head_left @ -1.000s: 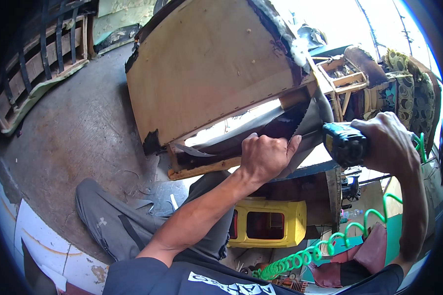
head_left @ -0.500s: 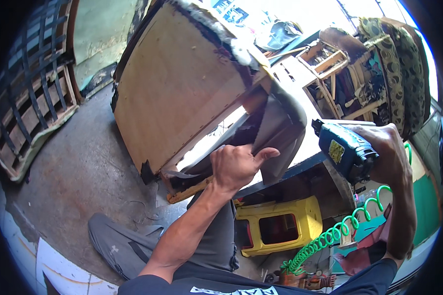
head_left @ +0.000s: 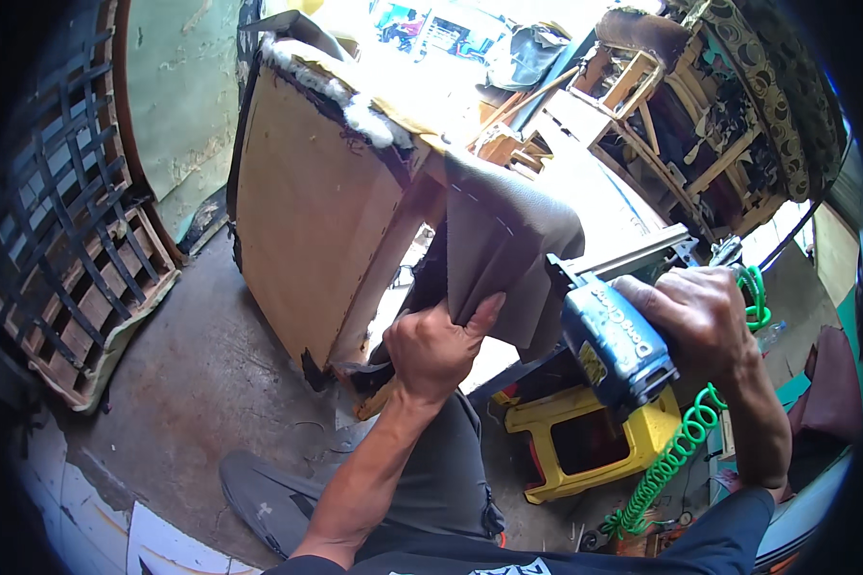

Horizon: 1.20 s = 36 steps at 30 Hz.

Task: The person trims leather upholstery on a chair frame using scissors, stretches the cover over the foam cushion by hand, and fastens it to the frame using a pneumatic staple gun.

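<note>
My left hand (head_left: 431, 353) is closed on the lower edge of a dark grey leatherette cover (head_left: 513, 249), its thumb out to the right. The cover drapes over the right-hand end of a wooden furniture frame (head_left: 302, 211), which has a plywood side and white padding (head_left: 369, 123) along its top edge. Right of the cover, my right hand (head_left: 695, 311) is wrapped round a blue pneumatic staple gun (head_left: 612, 335). The gun's nose points up and left, close to the cover; whether they touch I cannot tell. Below the gun runs a green coiled air hose (head_left: 676, 455).
A yellow plastic stool (head_left: 585, 441) stands below the gun. At the upper right is a stripped wooden chair frame (head_left: 657, 115) beside patterned upholstery (head_left: 767, 105). A frame with black webbing (head_left: 67, 182) leans at the left. My bent leg (head_left: 431, 479) is below the frame.
My right hand has brought the staple gun left, toward the cover. My left hand still grips the cover, slightly lower in view. The view has shifted, so the surroundings sit differently.
</note>
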Available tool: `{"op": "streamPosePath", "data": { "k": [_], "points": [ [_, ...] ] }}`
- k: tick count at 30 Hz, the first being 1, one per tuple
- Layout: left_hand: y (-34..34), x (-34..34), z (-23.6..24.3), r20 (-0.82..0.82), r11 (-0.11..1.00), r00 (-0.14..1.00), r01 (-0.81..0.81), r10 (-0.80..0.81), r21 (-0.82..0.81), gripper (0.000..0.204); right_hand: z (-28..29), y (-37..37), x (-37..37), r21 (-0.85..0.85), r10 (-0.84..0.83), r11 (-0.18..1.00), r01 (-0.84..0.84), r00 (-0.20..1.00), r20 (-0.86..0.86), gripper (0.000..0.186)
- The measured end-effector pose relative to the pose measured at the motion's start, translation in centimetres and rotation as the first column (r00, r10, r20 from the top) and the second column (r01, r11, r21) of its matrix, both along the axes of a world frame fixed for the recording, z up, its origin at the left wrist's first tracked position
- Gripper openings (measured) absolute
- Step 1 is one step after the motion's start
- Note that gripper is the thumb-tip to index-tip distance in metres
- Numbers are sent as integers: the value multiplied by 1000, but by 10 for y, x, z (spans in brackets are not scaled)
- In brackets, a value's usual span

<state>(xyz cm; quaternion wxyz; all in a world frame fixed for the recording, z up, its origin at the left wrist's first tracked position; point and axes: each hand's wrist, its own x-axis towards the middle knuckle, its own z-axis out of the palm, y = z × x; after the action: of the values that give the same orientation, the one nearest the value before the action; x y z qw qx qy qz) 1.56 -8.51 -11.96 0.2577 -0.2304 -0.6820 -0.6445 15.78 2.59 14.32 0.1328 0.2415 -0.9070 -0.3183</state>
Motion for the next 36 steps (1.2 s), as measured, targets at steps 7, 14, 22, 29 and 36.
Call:
{"op": "streamPosePath", "data": {
  "k": [7,14,22,29,36],
  "points": [
    [-8,3,-2,2,999,1000,3,-3,-43,43,-83,32,4,-541,97,823,-174,981,-168,45],
    [-17,8,1,41,996,996,84,-85,9,43,-249,44,25,-948,-179,274,-163,960,-217,43],
    [-21,4,-8,16,999,1000,17,-17,32,43,-275,-10,3,-993,-346,-48,-109,934,-85,32],
    [-28,1,-8,61,990,989,136,-138,36,36,-251,-41,2,-990,-435,-59,128,889,141,12],
    [-25,0,-6,69,992,990,125,-125,-4,41,-239,-39,-4,-941,-371,-335,-49,925,83,9]
  ]
}}
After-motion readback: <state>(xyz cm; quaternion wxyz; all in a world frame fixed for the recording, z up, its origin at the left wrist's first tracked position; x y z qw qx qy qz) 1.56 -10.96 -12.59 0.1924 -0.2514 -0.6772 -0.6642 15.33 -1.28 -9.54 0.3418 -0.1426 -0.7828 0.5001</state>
